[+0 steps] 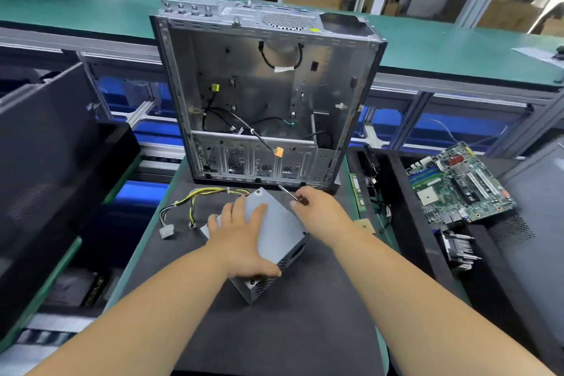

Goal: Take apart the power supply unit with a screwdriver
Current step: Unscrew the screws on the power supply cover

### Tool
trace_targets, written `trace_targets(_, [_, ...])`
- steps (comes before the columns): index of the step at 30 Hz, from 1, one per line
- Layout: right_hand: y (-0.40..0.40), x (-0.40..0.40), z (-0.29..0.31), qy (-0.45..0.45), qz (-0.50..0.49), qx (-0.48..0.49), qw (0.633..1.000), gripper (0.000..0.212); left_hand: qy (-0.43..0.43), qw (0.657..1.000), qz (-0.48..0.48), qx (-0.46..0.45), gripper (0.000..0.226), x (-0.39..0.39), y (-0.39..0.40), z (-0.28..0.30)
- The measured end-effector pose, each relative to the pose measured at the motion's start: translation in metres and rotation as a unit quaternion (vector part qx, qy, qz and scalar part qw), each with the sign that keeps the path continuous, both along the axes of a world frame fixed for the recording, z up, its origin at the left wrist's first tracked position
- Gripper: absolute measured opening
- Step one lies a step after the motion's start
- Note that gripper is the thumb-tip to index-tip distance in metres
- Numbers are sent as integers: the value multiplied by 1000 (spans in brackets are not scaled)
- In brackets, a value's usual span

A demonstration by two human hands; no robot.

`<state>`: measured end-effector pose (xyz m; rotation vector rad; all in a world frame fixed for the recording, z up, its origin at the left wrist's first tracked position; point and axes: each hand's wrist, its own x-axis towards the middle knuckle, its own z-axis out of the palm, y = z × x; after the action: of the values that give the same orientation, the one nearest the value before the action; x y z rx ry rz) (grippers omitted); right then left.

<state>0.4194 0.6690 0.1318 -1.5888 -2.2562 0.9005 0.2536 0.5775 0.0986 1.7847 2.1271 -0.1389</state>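
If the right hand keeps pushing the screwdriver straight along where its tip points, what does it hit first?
Probably the bottom edge of the open computer case, just beyond the screwdriver in the right hand; depth is hard to judge.

Grey power supply unit (276, 233) trails yellow-and-black wires (195, 201); black mat (290, 323) beneath; silver computer case (265, 94); green motherboard (457, 183), perhaps with red parts.

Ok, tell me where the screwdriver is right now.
In the head view, the screwdriver is in the right hand, over the far edge of the power supply unit, just in front of the open computer case.
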Motion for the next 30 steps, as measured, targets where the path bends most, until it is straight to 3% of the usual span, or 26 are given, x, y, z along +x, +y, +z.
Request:
trace_targets(4, [-6,-13,-6,-78,39,-32,996,23,-2,999,-43,25,136,-12,-4,2])
trace_targets(7, [-10,-16,-6,-72,19,-67,995,27,-8,996,-85,41,132,-23,-6,5])
trace_targets(13, [-14,-16,6,-143,25,-99,984,34,-24,990,-135,26,135,-30,-4,11])
trace_targets(17, [-15,-4,16,-173,22,-129,976,28,-42,985,-164,15,134,-25,4,12])
trace_targets(20, [-14,9,16,-139,-39,-155,977,21,-93,982,-157,40,120,-17,7,13])
trace_targets(25, [-5,29,17,-174,-55,-105,978,24,-162,966,-178,97,102,3,14,17])
trace_targets(30, [1,51,25,-118,-55,-15,991,31,-194,957,-114,183,55,29,23,14])
